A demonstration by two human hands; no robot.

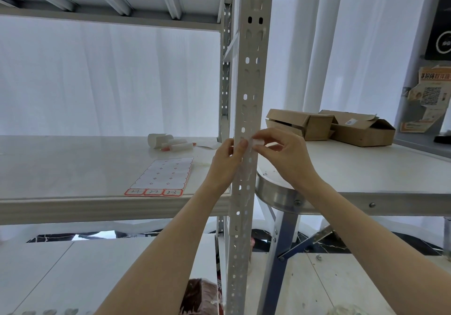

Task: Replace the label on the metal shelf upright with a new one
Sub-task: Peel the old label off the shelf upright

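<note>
A perforated white metal upright (251, 75) runs down the middle of the view. Both my hands are at it, about level with the shelf surface. My right hand (280, 153) pinches a small white label (256, 142) against the upright's front face. My left hand (227, 161) rests on the upright's left edge, its thumb pressed on the face just left of the label. On the shelf (73, 168) to the left lies a label sheet (162, 178), mostly peeled, with three red-bordered labels (153, 192) left in its bottom row.
Rolled backing paper and small tubes (168, 142) lie at the back of the shelf. To the right stands a table (366, 175) with a metal rim and two cardboard boxes (329, 126). White curtains hang behind. A lower shelf board sits below.
</note>
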